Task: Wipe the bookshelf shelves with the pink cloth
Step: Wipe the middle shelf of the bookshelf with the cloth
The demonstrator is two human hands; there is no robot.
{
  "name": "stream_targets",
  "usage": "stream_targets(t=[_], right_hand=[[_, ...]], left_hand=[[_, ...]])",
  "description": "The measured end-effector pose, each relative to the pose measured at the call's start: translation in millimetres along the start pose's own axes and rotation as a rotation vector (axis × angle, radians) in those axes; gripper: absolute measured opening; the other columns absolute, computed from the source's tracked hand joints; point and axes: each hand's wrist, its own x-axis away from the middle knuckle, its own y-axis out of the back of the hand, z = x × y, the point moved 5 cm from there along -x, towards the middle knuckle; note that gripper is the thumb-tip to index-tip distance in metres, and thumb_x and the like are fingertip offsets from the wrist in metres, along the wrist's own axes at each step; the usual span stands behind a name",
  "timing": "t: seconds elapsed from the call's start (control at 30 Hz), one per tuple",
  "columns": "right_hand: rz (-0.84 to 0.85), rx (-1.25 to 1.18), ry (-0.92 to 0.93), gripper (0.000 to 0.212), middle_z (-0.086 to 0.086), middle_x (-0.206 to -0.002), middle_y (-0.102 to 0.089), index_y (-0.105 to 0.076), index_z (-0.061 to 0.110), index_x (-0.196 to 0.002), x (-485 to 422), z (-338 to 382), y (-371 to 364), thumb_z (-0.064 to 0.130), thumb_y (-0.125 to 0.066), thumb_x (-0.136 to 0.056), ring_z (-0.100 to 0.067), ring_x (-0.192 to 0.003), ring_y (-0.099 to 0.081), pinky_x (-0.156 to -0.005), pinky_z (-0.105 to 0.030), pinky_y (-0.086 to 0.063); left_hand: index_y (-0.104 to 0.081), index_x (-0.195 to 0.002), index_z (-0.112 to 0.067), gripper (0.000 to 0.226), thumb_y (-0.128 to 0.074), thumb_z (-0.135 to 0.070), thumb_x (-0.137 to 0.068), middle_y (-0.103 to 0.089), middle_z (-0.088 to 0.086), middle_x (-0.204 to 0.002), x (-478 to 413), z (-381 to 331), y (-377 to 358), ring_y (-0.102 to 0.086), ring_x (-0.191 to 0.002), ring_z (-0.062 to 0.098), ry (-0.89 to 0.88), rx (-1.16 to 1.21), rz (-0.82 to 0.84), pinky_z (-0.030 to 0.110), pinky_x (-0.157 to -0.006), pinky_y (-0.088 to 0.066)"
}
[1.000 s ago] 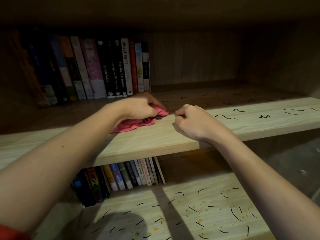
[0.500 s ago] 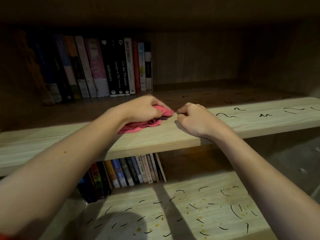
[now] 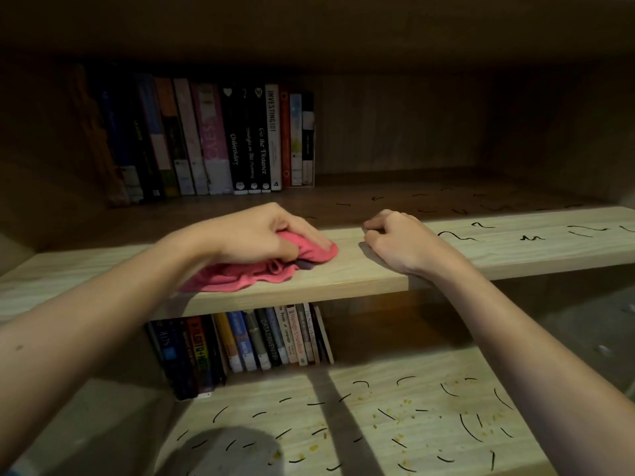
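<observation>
The left hand [image 3: 261,235] grips the bunched pink cloth [image 3: 254,278], fingers curled round it, pressing it on the upper shelf [image 3: 360,276] near its front edge. Just beside it the right hand [image 3: 402,243] rests, fingers [image 3: 376,224] clenched, holding nothing

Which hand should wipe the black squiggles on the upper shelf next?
Left hand: it grips the pink cloth on the upper shelf. The right hand rests there with curled fingers, holding nothing, nearer the black squiggles.

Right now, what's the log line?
left hand: grips crumpled pink cloth on light wooden shelf; right hand: curled, empty, on shelf; black squiggles: unwiped
</observation>
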Motion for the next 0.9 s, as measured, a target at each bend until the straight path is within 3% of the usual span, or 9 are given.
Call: stream_targets(t=[0.1, 0.17, 0.3, 0.5, 0.63, 0.8, 0.9], right_hand=[[0.018, 0.002, -0.002, 0.038, -0.003, -0.141, -0.047, -0.058, 0.009, -0.124, 2.4, 3.2, 1.1, 0.024, -0.039, -0.095, -0.014, -0.095, -0.052, -0.083, -0.028, -0.040], [0.016, 0.003, -0.020, 0.035, -0.005, -0.137, -0.051, -0.061, 0.008, -0.118, 3.6, 5.2, 1.8, 0.023, -0.040, -0.094, -0.017, -0.098, -0.054, -0.087, -0.031, -0.044], [0.006, 0.018, -0.036, 0.033, -0.004, -0.136, -0.052, -0.063, 0.007, -0.115, 9.1, 9.8, 2.9, 0.021, -0.041, -0.095, -0.017, -0.098, -0.051, -0.085, -0.029, -0.042], [0.075, 0.090, -0.087, 0.036, -0.008, -0.134, -0.053, -0.060, 0.011, -0.121, -1.3, 15.1, 0.9, 0.026, -0.040, -0.095, -0.027, -0.119, -0.049, -0.100, -0.038, -0.041], [0.087, 0.127, -0.043, 0.047, -0.009, -0.144, -0.043, -0.045, 0.013, -0.138, -14.3, 34.1, -12.5, 0.034, -0.040, -0.096, -0.027, -0.131, -0.038, -0.107, -0.042, -0.034], [0.161, 0.093, -0.055, 0.059, -0.010, -0.144, -0.043, -0.040, 0.014, -0.141, -31.6, 35.5, -24.3, 0.047, -0.041, -0.093, -0.028, -0.129, -0.041, -0.106, -0.042, -0.037], [0.180, 0.106, -0.047, 0.059, -0.010, -0.142, -0.045, -0.041, 0.014, -0.140, -39.6, 30.2, -28.8, 0.049, -0.041, -0.092, -0.029, -0.127, -0.043, -0.104, -0.043, -0.038]], left_hand=[[-0.067, -0.103, -0.033, 0.043, -0.050, 0.002, -0.086, -0.061, -0.013, -0.123, 1.8, 7.7, 9.0, -0.060, -0.106, 0.005, 0.083, 0.015, -0.101, 0.019, -0.099, -0.044], [-0.066, -0.103, -0.036, 0.042, -0.049, -0.002, -0.087, -0.060, -0.012, -0.124, -3.1, -3.3, 1.7, -0.058, -0.106, 0.004, 0.061, -0.025, -0.135, 0.023, -0.099, -0.043], [-0.068, -0.102, -0.037, 0.043, -0.049, -0.002, -0.085, -0.061, -0.018, -0.120, 8.5, -25.0, -17.5, -0.060, -0.106, 0.005, -0.032, -0.013, -0.039, 0.029, -0.099, -0.045], [-0.060, -0.121, -0.031, 0.037, -0.049, -0.013, -0.091, -0.057, -0.006, -0.128, 20.0, 9.6, 7.3, -0.053, -0.110, 0.009, 0.178, -0.163, -0.203, 0.026, -0.100, -0.039], [-0.057, -0.125, -0.031, 0.040, -0.048, -0.013, -0.091, -0.054, -0.006, -0.130, 18.4, 15.0, 8.5, -0.052, -0.111, 0.009, 0.201, -0.184, -0.159, 0.024, -0.099, -0.039], [-0.054, -0.127, -0.020, 0.033, -0.046, -0.017, -0.094, -0.060, 0.003, -0.115, -3.1, 39.1, 26.3, -0.057, -0.089, 0.016, 0.357, -0.289, -0.207, 0.026, -0.083, -0.042], [-0.056, -0.111, -0.024, 0.019, -0.046, -0.023, -0.094, -0.058, 0.006, -0.099, -23.8, 54.1, 28.3, -0.051, -0.077, 0.016, 0.421, -0.268, -0.142, 0.026, -0.069, -0.037]])
